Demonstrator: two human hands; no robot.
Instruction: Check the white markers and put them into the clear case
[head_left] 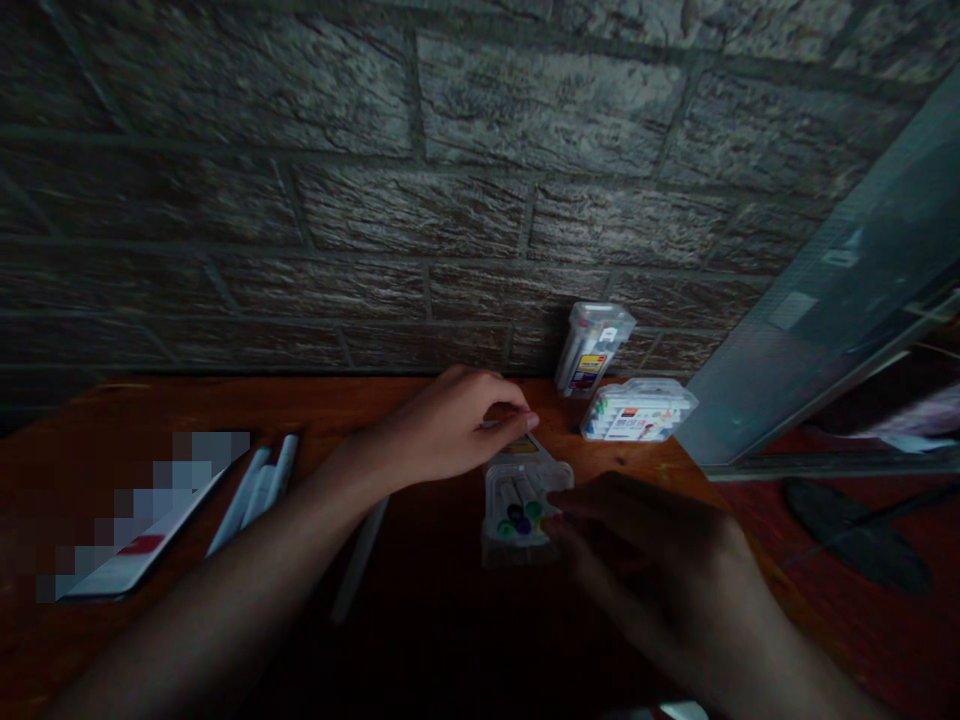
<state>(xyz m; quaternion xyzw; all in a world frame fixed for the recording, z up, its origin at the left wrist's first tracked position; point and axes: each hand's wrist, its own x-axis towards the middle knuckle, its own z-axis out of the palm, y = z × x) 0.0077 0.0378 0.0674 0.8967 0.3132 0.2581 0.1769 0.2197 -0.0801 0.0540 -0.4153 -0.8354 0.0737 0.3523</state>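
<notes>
A clear plastic marker case (520, 500) with several coloured marker caps showing lies on the reddish wooden table (420, 640) in front of me. My left hand (450, 425) is closed in a pinch at the case's far end, on its lid or top edge. My right hand (645, 570) rests at the case's near right side, fingers curled against it. Whether the lid is open I cannot make out in the dim light.
Two more clear marker boxes stand near the brick wall: one upright (592, 348), one lying flat (637, 410). White pens (259, 485) and a flat white card (139, 545) lie at left. A glass panel (825, 330) leans at right above a dark oval object (855, 545).
</notes>
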